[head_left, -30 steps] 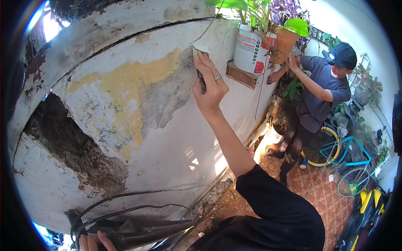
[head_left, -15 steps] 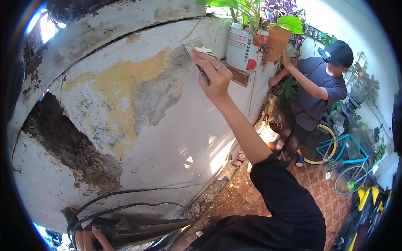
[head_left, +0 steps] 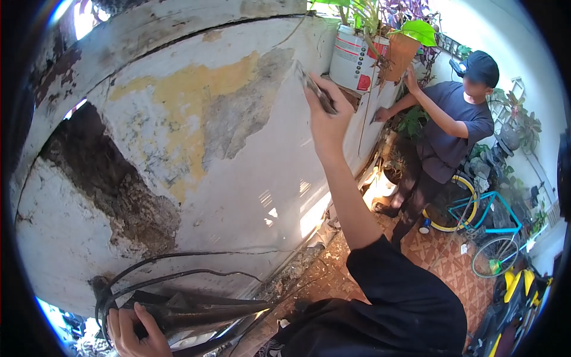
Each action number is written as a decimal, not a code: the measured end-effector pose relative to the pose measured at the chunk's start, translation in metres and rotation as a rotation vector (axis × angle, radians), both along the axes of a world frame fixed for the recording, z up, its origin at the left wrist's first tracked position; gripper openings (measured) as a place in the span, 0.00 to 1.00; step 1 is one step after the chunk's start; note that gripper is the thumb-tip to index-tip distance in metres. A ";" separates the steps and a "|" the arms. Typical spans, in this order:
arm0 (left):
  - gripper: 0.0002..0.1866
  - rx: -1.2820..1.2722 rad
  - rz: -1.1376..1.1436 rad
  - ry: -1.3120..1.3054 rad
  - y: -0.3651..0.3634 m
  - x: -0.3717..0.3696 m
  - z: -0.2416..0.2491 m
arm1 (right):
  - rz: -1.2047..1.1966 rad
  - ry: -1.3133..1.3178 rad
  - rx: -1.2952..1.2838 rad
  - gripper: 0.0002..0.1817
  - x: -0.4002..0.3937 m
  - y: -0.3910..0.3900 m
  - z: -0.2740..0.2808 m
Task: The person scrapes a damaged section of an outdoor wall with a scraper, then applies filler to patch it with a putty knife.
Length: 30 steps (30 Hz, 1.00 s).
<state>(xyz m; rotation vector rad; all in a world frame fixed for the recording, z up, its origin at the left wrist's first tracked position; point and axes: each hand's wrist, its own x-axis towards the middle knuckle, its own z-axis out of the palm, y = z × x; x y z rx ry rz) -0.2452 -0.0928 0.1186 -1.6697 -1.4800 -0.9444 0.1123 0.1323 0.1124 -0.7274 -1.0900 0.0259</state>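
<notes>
My right hand [head_left: 331, 122] is closed around a scraper [head_left: 321, 95], raised against the white wall [head_left: 262, 172]. The scraper's blade points up and left, close to the right edge of a bare grey patch [head_left: 238, 122]. Left of that patch, a yellow layer [head_left: 172, 101] shows where the white paint has come off. At the lower left, my left hand [head_left: 134, 333] has its fingers curled over the end of a long dark object [head_left: 196, 315], whose kind I cannot make out. Black cables [head_left: 172, 276] loop beside it.
A dark, crumbling hole [head_left: 113, 178] opens in the wall at left. A white paint bucket [head_left: 351, 59] and a clay pot [head_left: 401, 55] hold plants on a ledge. At right, a person [head_left: 452, 119] works at the wall near a turquoise bicycle [head_left: 488, 208].
My right hand has tilted and moved a little right and down, turning the scraper. The whole view has shifted slightly. My left hand stays at the dark object.
</notes>
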 end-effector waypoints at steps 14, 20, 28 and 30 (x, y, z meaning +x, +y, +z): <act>0.12 -0.165 0.054 -0.235 -0.007 -0.004 -0.019 | -0.081 -0.014 -0.121 0.24 -0.070 -0.028 -0.019; 0.13 -0.052 0.050 0.038 -0.002 -0.014 -0.018 | -0.365 -0.030 -0.171 0.29 -0.114 -0.030 0.001; 0.17 -0.135 0.047 -0.158 -0.002 -0.006 -0.013 | -0.167 0.203 -0.025 0.25 -0.137 -0.040 -0.027; 0.17 -0.151 0.067 -0.170 -0.003 -0.007 -0.013 | -0.045 0.300 -0.163 0.22 -0.120 -0.049 -0.026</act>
